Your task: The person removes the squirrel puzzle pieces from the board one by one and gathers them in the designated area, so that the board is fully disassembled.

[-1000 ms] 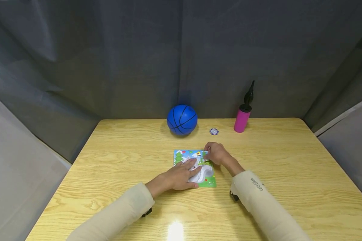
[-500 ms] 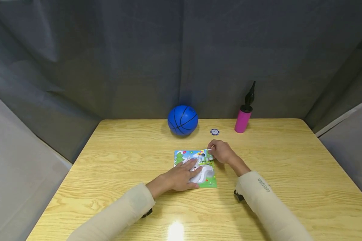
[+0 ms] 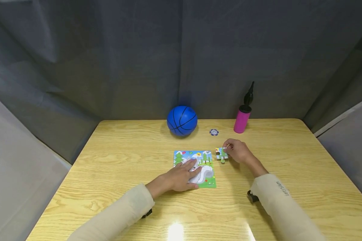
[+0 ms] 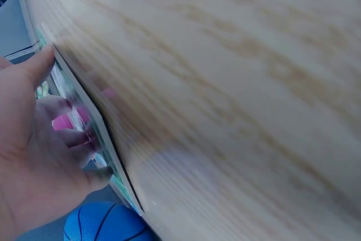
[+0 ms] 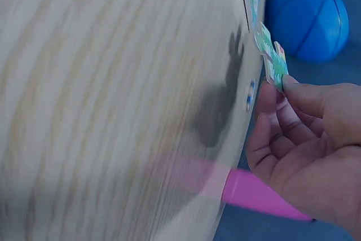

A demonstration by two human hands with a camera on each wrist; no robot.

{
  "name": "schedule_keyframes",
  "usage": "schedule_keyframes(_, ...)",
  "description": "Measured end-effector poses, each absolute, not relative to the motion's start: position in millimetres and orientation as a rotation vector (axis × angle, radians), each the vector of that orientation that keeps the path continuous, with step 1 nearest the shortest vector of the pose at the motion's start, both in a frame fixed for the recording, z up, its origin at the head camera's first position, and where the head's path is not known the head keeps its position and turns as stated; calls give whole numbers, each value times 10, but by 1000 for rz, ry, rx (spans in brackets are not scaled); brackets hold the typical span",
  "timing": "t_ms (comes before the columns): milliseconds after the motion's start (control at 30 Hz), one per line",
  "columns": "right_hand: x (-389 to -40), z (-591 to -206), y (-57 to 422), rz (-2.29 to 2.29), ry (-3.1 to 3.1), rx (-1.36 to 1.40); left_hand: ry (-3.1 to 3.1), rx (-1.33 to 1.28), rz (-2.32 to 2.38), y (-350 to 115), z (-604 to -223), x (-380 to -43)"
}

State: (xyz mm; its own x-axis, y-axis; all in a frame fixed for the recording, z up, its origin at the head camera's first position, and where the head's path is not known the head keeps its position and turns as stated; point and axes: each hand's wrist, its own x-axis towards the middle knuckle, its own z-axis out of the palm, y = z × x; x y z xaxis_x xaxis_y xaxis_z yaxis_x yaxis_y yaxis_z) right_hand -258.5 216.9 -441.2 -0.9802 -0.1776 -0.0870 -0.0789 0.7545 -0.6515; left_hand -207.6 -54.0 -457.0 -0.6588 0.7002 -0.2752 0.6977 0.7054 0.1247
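Observation:
A puzzle board point(image 3: 209, 182) printed with a squirrel, trees and flowers lies flat in the middle of the table. Across its left half my left hand point(image 3: 179, 175) rests with fingers spread straight, covering part of the picture. My right hand point(image 3: 238, 152) pinches a puzzle piece point(image 3: 222, 154) between thumb and fingers, just right of the board's upper right corner. The right wrist view shows that puzzle piece point(image 5: 274, 60) raised above the tabletop at the fingertips. On the board's upper right, where the piece came from, a similar tree print shows.
Behind the board sits a blue basketball point(image 3: 182, 121) near the table's back edge. A poker chip point(image 3: 214, 132) lies right of it. A pink hand pump point(image 3: 242, 118) with a black nozzle stands upright farther right. Dark curtains hang behind the wooden table point(image 3: 123, 144).
My right hand has lifted the puzzle piece off the board's upper right corner and carried it rightward. The left hand has stayed in place on the board.

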Motion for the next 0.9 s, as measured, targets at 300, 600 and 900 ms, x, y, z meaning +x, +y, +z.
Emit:
schedule_keyframes(300, -2572, -4383, 2557, -1039, 2800, -124, 2614, 1094, 9, -534, -4578, -2072)
schedule_keyframes(600, -2542, -4437, 2909, -988, 2795, -78, 2613, 1078, 21, -529, -4558, -2066)
schedule_keyframes(900, -2511, -4486, 3069, -851, 2869, -46, 2609, 1083, 13, -519, -4547, -2063)
